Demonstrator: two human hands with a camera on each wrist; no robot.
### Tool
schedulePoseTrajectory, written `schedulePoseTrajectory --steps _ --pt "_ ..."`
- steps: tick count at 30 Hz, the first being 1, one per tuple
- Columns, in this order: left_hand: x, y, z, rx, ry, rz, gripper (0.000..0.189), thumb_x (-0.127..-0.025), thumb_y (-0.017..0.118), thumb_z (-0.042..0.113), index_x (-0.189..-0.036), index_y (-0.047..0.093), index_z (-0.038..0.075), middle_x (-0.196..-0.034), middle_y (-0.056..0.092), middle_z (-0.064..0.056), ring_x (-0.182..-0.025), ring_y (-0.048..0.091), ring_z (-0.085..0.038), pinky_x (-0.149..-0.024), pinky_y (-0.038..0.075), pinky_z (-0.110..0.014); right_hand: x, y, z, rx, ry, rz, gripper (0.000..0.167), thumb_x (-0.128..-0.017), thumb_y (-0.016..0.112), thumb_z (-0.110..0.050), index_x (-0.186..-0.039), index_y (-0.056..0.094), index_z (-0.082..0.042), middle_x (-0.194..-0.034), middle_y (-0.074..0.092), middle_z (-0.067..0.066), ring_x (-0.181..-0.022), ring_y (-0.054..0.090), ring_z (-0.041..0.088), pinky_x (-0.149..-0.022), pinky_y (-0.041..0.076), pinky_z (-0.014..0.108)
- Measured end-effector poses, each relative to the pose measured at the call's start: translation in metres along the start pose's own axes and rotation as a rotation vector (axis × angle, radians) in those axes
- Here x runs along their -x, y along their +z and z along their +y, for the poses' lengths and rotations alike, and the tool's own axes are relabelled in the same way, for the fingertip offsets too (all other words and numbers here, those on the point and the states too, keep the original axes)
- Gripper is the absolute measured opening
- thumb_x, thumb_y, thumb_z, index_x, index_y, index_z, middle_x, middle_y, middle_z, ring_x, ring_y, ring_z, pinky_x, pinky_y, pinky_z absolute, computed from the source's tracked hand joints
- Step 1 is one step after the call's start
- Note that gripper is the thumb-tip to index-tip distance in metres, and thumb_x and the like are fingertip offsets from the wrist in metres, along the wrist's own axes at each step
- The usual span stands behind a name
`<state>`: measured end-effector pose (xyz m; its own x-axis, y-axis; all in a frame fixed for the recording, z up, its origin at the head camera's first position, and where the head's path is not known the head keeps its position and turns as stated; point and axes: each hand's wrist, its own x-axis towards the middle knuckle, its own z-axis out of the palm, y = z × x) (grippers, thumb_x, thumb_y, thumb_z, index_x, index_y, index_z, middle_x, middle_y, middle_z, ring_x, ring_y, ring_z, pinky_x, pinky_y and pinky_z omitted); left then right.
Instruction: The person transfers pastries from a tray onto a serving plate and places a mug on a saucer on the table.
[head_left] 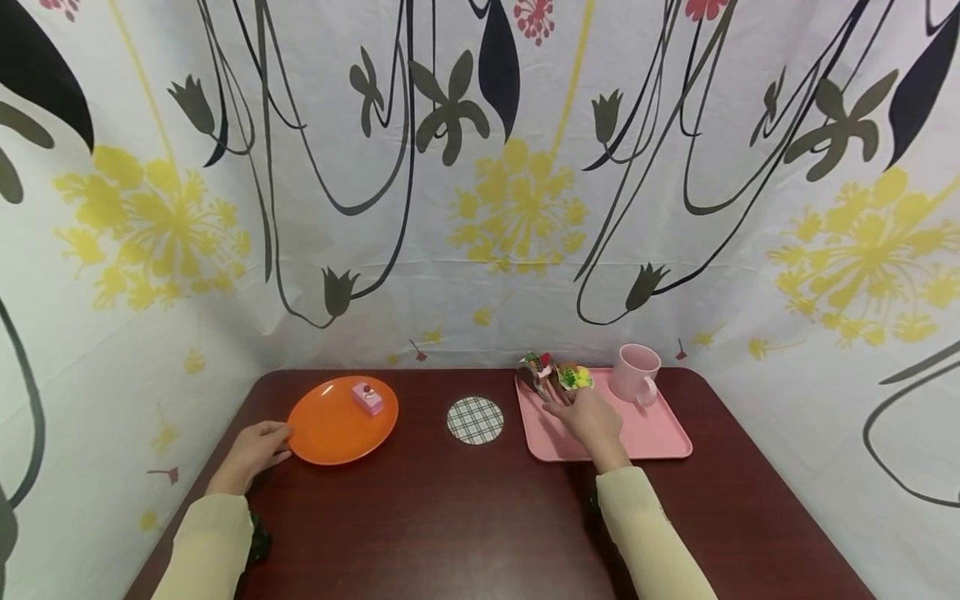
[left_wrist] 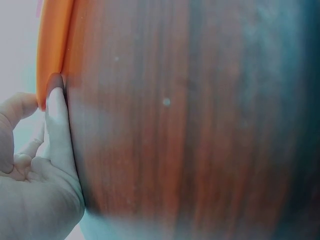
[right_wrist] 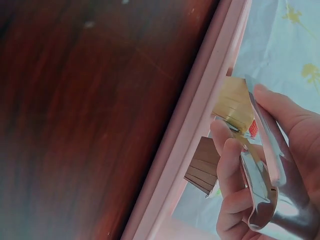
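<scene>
My right hand [head_left: 594, 419] grips tongs [right_wrist: 276, 170], long axis toward the berry-topped cake [right_wrist: 235, 101] beyond, near the tray [head_left: 555, 440]'s far left corner; my left hand [head_left: 255, 450] pinches the plate [head_left: 330, 429]

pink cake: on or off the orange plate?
On. The head view shows the pink cake resting inside the rim of the orange plate.

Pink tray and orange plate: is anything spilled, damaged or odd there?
Nothing stands out: the mug is upright on the tray; the cake sits off-centre on the plate, with no visible spill or damage.
</scene>
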<state>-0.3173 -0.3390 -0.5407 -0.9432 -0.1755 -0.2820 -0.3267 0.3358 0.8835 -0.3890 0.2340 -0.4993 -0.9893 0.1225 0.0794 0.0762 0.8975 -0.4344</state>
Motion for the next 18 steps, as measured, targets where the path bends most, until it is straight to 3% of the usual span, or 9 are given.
schedulePoseTrajectory --steps 18 --pt "0.0052 0.0007 0.0021 -0.011 0.015 -0.001 0.056 -0.112 0.053 0.026 -0.150 0.047 -0.015 -0.141 0.058 -0.032 -0.093 0.068 -0.003 -0.084 0.066 -0.022 0.0024 0.0000 0.0006 -0.014 0.030 0.001 0.053 -0.089 0.081 -0.059 -0.066 0.055 -0.019 -0.065 0.051 0.002 -0.068 0.055 0.029 -0.053 0.037 0.040"
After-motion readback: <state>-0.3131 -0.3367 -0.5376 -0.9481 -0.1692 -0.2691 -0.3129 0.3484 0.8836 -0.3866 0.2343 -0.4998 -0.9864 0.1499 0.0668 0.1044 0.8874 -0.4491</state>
